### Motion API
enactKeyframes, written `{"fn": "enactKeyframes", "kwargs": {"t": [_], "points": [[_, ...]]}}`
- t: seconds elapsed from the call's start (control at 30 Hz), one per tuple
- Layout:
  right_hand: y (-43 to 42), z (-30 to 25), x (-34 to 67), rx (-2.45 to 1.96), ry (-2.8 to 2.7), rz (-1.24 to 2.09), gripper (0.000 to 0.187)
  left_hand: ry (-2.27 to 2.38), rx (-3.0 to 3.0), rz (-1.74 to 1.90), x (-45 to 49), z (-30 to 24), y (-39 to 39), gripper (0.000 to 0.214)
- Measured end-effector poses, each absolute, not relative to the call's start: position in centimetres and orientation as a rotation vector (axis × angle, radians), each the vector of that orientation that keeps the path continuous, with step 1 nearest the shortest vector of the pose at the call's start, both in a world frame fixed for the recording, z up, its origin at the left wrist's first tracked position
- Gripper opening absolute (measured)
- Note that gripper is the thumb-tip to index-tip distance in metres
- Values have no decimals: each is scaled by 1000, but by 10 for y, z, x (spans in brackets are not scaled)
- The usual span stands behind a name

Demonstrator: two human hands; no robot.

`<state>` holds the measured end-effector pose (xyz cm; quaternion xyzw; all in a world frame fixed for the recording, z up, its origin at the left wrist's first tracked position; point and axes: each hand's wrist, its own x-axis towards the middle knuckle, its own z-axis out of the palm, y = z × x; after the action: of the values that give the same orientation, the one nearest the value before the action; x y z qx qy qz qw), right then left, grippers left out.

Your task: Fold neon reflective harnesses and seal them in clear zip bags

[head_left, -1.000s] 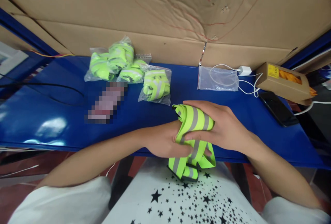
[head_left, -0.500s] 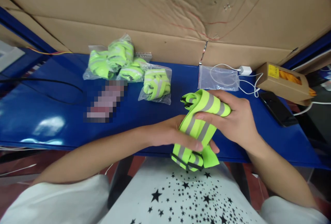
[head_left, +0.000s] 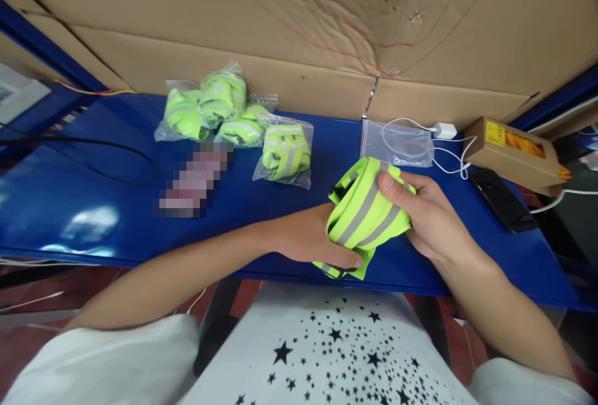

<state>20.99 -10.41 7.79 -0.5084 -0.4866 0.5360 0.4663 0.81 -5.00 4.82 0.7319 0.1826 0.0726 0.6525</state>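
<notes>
Both hands grip a neon yellow-green reflective vest (head_left: 369, 209) with grey stripes, partly rolled into a bundle, above the table's front edge. My left hand (head_left: 315, 237) is closed around its lower left part, thumb across the front; its other fingers are hidden behind the fabric. My right hand (head_left: 430, 212) holds the upper right side, thumb pressed on top. A short tail of the vest with black trim hangs below my left hand. Behind the bundle lies a flat, clear plastic bag (head_left: 397, 143). To its left is a bagged vest (head_left: 286, 151).
More bagged vests (head_left: 222, 96) are piled at the back of the blue table (head_left: 116, 174), against a cardboard panel (head_left: 210, 12). A blurred-out flat item (head_left: 196, 181) lies in front of them. On the right are a black phone (head_left: 502, 199), a white charger (head_left: 443, 131) with cable and a cardboard box (head_left: 514, 152).
The vest is rolled further, and its hanging tail has become shorter. My right thumb has shifted up onto the top of the roll. The bagged vests have stayed in place.
</notes>
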Motion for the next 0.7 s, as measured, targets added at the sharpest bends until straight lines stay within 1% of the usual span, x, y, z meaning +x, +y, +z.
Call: {"fn": "enactKeyframes", "kwargs": {"t": [0.03,0.07,0.1,0.2,0.23,0.27,0.3,0.4,0.43,0.5,0.53,0.57,0.63,0.7], "points": [[-103,77,209,-1253,-1226,1350,38,396,1724,164,7,48,-51,18],[-102,76,209,-1280,-1281,1317,40,361,1786,157,6,48,-52,15],[-101,74,208,-1323,-1356,1197,39,315,1844,146,5,48,-53,13],[-98,68,207,-1389,-1595,619,25,227,1923,100,1,47,-57,16],[-98,66,208,-1368,-1658,497,21,239,1918,93,1,47,-58,18],[-98,65,209,-1337,-1721,443,17,259,1902,92,0,47,-58,19],[-99,65,210,-1309,-1787,442,18,281,1874,103,0,47,-58,19],[-103,68,214,-1253,-2036,516,33,283,1743,165,1,47,-56,20],[-105,69,215,-1237,-2126,542,44,268,1682,192,2,46,-55,20],[-106,70,213,-1220,-2242,599,76,215,1569,223,3,45,-51,19],[-106,69,212,-1229,-2256,620,85,183,1515,218,4,44,-50,19],[-105,68,210,-1248,-2249,647,86,157,1451,201,3,43,-49,21],[-102,65,207,-1279,-2216,736,71,135,1298,117,3,41,-49,32],[-99,62,205,-1270,-2192,779,59,164,1131,48,1,40,-51,49]]}}
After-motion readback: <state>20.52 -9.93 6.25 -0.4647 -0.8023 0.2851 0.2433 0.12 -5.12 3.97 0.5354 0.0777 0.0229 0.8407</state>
